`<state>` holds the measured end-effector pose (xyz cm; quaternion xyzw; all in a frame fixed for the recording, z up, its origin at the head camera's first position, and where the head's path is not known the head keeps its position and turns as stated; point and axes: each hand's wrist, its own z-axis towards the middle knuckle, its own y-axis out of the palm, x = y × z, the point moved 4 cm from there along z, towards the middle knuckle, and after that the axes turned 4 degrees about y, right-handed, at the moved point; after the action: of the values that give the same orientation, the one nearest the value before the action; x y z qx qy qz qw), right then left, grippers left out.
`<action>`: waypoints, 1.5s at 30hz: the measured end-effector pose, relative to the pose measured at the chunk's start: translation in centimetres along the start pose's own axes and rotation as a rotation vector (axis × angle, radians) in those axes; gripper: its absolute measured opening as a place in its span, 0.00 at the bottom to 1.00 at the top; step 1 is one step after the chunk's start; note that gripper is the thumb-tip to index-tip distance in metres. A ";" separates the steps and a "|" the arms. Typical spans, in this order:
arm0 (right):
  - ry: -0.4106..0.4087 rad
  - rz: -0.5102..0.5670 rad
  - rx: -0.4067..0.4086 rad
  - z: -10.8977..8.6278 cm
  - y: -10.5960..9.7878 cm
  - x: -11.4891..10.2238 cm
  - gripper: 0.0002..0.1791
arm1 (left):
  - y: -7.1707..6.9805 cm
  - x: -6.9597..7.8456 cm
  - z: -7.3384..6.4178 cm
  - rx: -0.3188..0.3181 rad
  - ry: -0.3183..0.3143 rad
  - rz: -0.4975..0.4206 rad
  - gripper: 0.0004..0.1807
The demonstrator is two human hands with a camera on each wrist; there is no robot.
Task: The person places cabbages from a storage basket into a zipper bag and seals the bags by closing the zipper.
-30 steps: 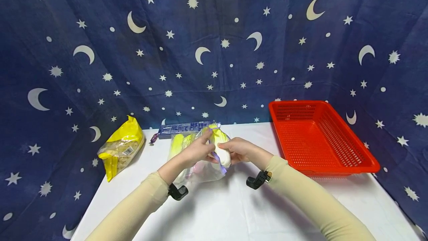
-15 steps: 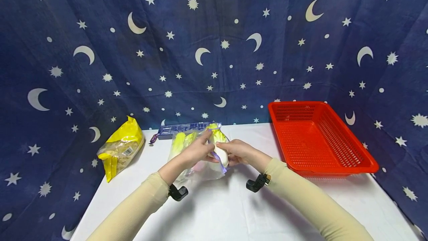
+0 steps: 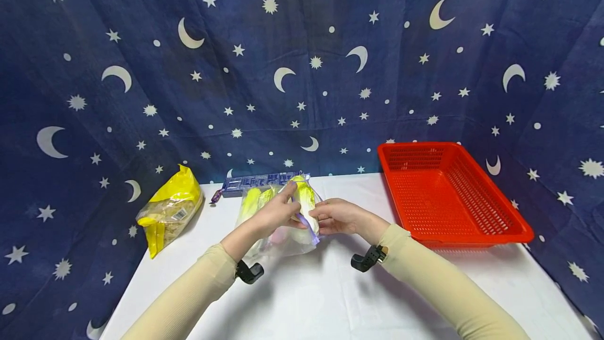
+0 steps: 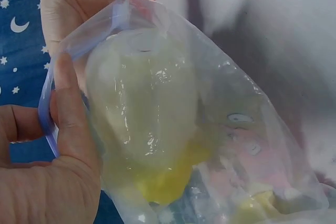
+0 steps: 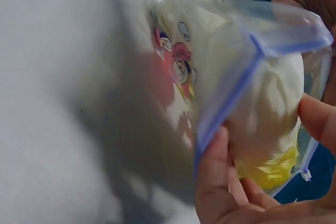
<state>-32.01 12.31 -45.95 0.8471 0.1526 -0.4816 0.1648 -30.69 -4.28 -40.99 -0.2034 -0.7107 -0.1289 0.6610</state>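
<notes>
A clear zip bag (image 3: 290, 248) with a purple zip edge lies on the table; pale green-yellow cabbage heads and a pink printed patch show through it. My left hand (image 3: 278, 213) pinches the bag's mouth at the zip edge, thumb and fingers on either side of it in the left wrist view. A napa cabbage (image 3: 306, 201), white at the base and yellow at the leaf tips, sits in the mouth of the bag. My right hand (image 3: 342, 215) holds its base, with the thumb on one side and curled fingers on the other in the right wrist view (image 5: 268, 114).
A red perforated basket (image 3: 443, 193) stands on the right. At the left lies a yellow-and-clear food packet (image 3: 174, 206). Behind the bag are a flat blue box (image 3: 257, 182) and a small purple wrapped candy (image 3: 216, 197). A star-patterned curtain (image 3: 302, 93) hangs behind the table.
The napa cabbage has shifted slightly left into the bag's mouth. My right thumb has slid from across it to its right side. My left hand stays almost in place.
</notes>
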 end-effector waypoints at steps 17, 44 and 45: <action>-0.237 -0.170 0.441 0.0 -3.2 0.2 0.15 | -1.1 0.5 -0.5 0.001 0.014 -0.015 0.44; -0.368 -0.293 0.383 -1.5 -1.1 -1.6 0.30 | -4.5 1.9 -1.7 -0.051 0.063 0.025 0.44; -0.364 -0.304 0.398 -1.6 -1.0 -1.9 0.30 | -4.6 2.1 -1.8 -0.054 0.069 0.027 0.44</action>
<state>-32.13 13.74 -43.61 0.7301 0.1482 -0.6649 -0.0535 -31.31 -8.92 -38.37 -0.2262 -0.6810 -0.1457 0.6811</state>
